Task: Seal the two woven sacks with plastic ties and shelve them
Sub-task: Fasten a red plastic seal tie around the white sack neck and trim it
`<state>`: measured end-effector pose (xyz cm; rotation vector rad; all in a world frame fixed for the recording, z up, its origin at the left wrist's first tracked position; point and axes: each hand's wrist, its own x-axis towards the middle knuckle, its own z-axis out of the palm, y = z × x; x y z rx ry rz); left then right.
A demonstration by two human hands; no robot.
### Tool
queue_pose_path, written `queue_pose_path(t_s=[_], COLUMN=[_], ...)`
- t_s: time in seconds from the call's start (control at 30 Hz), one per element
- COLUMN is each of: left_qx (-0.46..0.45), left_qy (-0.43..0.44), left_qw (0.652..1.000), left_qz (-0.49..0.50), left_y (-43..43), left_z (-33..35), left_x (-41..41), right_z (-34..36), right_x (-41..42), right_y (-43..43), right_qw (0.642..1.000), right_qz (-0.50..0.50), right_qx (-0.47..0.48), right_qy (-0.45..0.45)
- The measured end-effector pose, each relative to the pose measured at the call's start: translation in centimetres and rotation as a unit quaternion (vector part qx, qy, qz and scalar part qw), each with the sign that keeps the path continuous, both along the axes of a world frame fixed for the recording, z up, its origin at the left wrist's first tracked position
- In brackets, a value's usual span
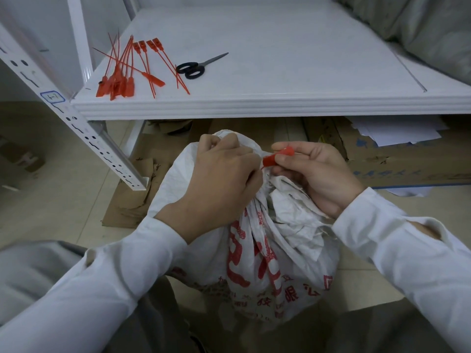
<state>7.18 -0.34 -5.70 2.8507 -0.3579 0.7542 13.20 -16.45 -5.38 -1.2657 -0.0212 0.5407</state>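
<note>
A white woven sack (265, 250) with red print stands on the floor between my knees, its mouth gathered into a neck. My left hand (219, 184) grips the bunched neck, fingers curled round it. My right hand (316, 171) pinches the red head of a plastic tie (276, 156) right beside the neck; the tie's strap is mostly hidden behind my left fingers. On the white shelf (280, 103) above lie several spare red ties (130, 67).
Black-handled scissors (196, 67) lie on the shelf next to the ties. A grey sack (428, 26) fills the shelf's far right. The perforated shelf post (76, 123) slants down at left. Flattened cardboard (132, 197) and a printed carton (407, 159) lie under the shelf.
</note>
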Motion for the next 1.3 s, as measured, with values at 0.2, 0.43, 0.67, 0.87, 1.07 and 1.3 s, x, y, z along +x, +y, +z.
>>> queue_pose_path(t_s=[0.2, 0.43, 0.67, 0.87, 1.07, 1.3], left_qx=[0.001, -0.015, -0.033, -0.027, -0.026, -0.037], left_qy=[0.010, 0.021, 0.019, 0.022, 0.026, 0.029], left_qw=[1.000, 1.000, 0.999, 0.999, 0.999, 0.999], left_qz=[0.010, -0.002, -0.005, 0.003, -0.006, -0.010], left_y=[0.03, 0.04, 0.00, -0.13, -0.08, -0.19], left_z=[0.10, 0.21, 0.17, 0.13, 0.20, 0.12], left_x=[0.03, -0.05, -0.15, 0.02, 0.05, -0.11], right_z=[0.00, -0.13, -0.22, -0.15, -0.06, -0.07], right_x=[-0.08, -0.26, -0.37, -0.47, -0.44, -0.36], right_y=[-0.44, -0.68, -0.64, -0.55, -0.60, -0.56], right_qw=[0.999, 0.998, 0.998, 0.998, 0.998, 0.993], right_qz=[0.040, 0.057, 0.054, 0.053, 0.059, 0.077], right_qx=[0.028, 0.031, 0.031, 0.029, 0.009, -0.028], right_qy=[0.000, 0.013, 0.011, 0.002, -0.033, -0.082])
